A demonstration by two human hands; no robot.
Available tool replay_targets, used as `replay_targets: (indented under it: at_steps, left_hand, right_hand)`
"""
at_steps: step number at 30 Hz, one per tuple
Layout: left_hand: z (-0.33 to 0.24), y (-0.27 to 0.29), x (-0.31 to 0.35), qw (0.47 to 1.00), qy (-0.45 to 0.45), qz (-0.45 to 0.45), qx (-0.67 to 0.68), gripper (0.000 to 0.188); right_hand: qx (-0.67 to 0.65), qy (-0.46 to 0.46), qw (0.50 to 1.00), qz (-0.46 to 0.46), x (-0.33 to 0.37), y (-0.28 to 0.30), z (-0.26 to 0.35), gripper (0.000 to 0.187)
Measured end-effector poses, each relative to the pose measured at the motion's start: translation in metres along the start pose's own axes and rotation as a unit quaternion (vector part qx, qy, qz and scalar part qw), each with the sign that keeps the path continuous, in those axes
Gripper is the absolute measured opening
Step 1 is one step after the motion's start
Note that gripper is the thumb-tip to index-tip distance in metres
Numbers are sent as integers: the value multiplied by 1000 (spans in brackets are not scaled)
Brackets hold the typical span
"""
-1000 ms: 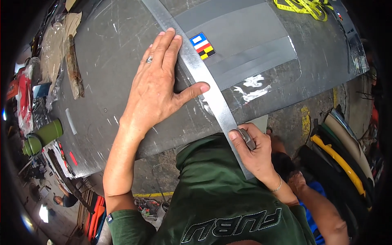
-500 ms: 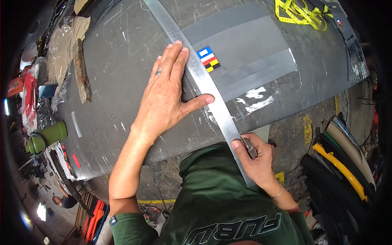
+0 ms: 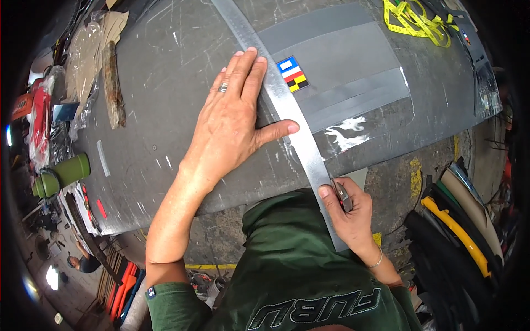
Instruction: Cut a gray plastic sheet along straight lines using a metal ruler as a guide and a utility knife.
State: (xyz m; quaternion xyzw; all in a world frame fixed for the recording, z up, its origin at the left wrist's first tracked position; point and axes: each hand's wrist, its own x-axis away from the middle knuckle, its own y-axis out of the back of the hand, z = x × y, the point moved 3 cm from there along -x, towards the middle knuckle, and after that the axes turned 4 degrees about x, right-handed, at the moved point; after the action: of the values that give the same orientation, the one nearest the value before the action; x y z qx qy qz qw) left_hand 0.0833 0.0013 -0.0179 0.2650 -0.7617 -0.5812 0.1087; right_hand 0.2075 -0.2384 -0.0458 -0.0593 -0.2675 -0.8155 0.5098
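A long metal ruler [image 3: 301,129] runs slantwise over the work table, its near end jutting past the table edge toward my body. My left hand [image 3: 229,118] lies flat with fingers stretched, its fingertips at the ruler's left edge and its thumb on top of it. A grey utility knife [image 3: 343,197] is gripped in my right hand [image 3: 356,215], whose thumb rests on the ruler near that end. The knife is beside the ruler's right edge. Right of the ruler lies a flat grey sheet piece [image 3: 348,55] with a coloured flag patch [image 3: 292,74] and a clear plastic part [image 3: 350,132].
A yellow measuring tape [image 3: 417,22] lies heaped at the far right. Along the left are a worn stick [image 3: 113,85], plastic-wrapped brown paper [image 3: 88,55] and a green bottle [image 3: 69,172]. Material rolls [image 3: 455,234] stand right of the table; another person [image 3: 84,262] shows at lower left.
The view has shifted slightly, so the table things appear further right or higher. The knife in my right hand has tilted, its front closer to the ruler's edge. My left hand keeps its place on the ruler.
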Motion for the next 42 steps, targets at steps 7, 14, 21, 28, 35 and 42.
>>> replay_targets:
  at_steps: [7,14,21,28,35,42]
  left_hand:
    - [6,5,-1,1000,2,-19,21,73]
    - [13,1,3,998,-7,-47,41,84]
    - [10,-5,2,997,-7,-60,53,103]
    - [10,-5,3,997,9,-53,51,103]
    - [10,-7,5,997,30,-49,55,98]
    - [10,-6,3,997,11,-45,54,105]
  right_hand:
    - [-52,3,999,-8,1,-3,1,17]
    - [-58,12,998,-6,1,-3,1,17]
    - [-83,17,996,-6,2,-2,1,21]
    - [-110,25,994,-6,0,-4,2,23]
    - [-96,17,995,4,0,-1,0,22]
    - [-61,29,998,1,-1,0,2,17]
